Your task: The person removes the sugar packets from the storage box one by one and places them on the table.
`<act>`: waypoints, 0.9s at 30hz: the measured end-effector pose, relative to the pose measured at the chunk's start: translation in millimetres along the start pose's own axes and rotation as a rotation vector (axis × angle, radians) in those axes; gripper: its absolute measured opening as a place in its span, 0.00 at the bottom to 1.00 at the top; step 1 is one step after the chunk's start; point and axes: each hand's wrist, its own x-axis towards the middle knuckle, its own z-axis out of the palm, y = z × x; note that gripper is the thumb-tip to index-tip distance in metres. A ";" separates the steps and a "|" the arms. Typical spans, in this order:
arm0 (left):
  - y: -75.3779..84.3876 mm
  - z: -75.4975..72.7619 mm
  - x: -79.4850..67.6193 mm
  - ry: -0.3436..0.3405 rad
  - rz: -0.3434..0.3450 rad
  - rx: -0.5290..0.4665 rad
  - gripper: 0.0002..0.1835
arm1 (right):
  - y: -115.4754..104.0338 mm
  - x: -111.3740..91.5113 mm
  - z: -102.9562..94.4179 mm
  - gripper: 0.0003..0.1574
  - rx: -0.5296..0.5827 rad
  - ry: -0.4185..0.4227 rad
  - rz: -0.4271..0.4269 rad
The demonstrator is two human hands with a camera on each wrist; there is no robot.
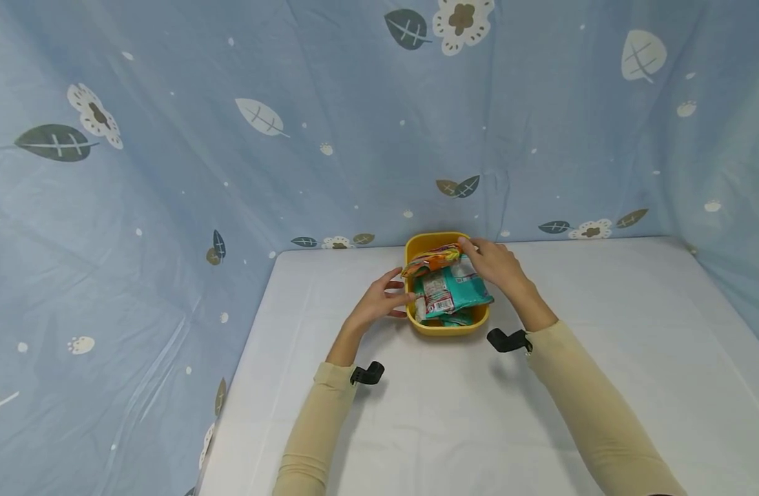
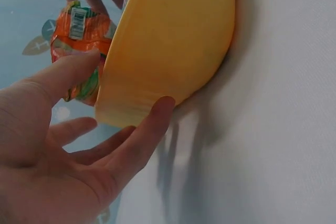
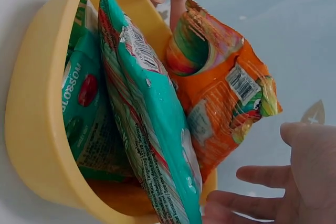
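A yellow plastic basin [image 1: 448, 331] holds several snack packets. An orange packet [image 3: 223, 90] leans at its far side, partly over the rim. A teal packet [image 1: 456, 286] lies tilted beside it, and a green packet [image 3: 86, 98] marked "BLOSSOM" sits deeper, partly hidden. My left hand [image 1: 379, 301] is at the basin's left side, fingers spread and loosely bent along the outer wall, thumb at the rim near the orange packet. My right hand [image 1: 494, 265] is over the far right rim, its fingers extended beside the orange packet; any contact there is unclear.
The basin stands near the back edge of a white-covered table [image 1: 417, 427]. Behind and to the left hangs a blue curtain [image 1: 355, 124] with leaf and flower prints. A black wrist camera [image 1: 368, 373] sits on the left wrist, another camera [image 1: 506, 340] on the right.
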 end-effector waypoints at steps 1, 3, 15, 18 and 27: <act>0.2 0.2 0.4 -0.001 0.001 0.001 0.46 | 0.0 0.4 0.2 0.50 0.001 0.000 0.000; 0.6 0.7 0.8 -0.002 -0.001 0.006 0.46 | -0.1 1.3 0.7 0.50 0.007 0.000 -0.002; 2.6 2.2 2.7 -0.001 -0.030 0.044 0.45 | -5.7 11.1 2.6 0.51 0.052 -0.014 -0.011; 1.7 2.4 4.8 -0.001 -0.028 0.038 0.45 | -7.1 12.2 3.0 0.50 0.048 -0.016 -0.012; 4.7 1.1 10.5 0.007 -0.011 0.037 0.46 | -9.1 16.2 0.9 0.49 0.047 -0.021 -0.037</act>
